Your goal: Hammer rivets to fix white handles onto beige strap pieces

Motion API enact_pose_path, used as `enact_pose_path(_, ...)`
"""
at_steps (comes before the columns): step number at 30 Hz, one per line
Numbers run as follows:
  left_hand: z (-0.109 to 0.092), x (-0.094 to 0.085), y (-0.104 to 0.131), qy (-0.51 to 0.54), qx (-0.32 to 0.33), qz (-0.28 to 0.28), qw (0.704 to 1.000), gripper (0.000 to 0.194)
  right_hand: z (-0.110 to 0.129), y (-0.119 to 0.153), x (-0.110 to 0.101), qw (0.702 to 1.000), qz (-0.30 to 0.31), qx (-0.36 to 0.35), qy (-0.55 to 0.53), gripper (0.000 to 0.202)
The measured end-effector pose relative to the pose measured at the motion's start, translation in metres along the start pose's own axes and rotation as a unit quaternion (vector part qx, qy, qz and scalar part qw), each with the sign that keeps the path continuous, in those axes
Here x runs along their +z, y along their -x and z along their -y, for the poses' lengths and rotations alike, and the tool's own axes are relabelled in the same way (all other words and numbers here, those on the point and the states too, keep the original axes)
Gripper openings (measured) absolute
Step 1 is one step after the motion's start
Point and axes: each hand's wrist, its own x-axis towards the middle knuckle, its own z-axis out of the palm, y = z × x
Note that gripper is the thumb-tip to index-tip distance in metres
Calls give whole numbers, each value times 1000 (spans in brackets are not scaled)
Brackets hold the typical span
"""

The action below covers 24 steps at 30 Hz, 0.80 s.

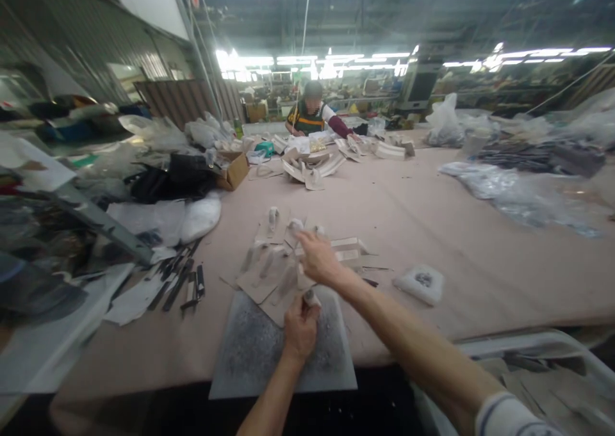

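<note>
My left hand [301, 330] is closed around a small beige piece with a rolled, pale end [312, 298], just over the near edge of a pile. My right hand [318, 257] reaches across the pile, fingers bent together at a tab-like piece [295, 224]; what they grip is hidden and blurred. Flat beige pieces with raised loops [262, 273] overlap in front of both hands. Under the left hand lies a grey, dark-speckled board [250, 340] at the table's near edge. Long beige strips [348, 249] lie just beyond the right hand.
Knives or similar dark-handled tools [179, 285] lie to the left. A clear bag of small dark parts [423, 283] is at right. Across the cloth-covered table [398, 212], a co-worker [312, 113] sits behind more beige pieces [312, 167]. A bin [519, 340] stands lower right.
</note>
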Motion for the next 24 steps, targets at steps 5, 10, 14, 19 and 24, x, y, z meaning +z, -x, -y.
enact_pose_path(5,-3,1,-3,35,-31,9,999,20,-78,-21,-9,989,87,68,102,54)
enact_pose_path(10,-3,-1,-3,33,-41,12,999,20,-72,1,-19,978,24,-91,184,16)
enact_pose_path(14,-3,-2,-3,44,-37,-9,998,18,-51,49,-44,971,-75,-161,162,20)
enact_pose_path(19,5,-12,3,89,-90,-135,983,24,-14,156,-15,949,-217,-225,33,20)
enact_pose_path(24,6,-30,10,124,-113,-212,963,31,9,239,67,974,-106,-180,-93,12)
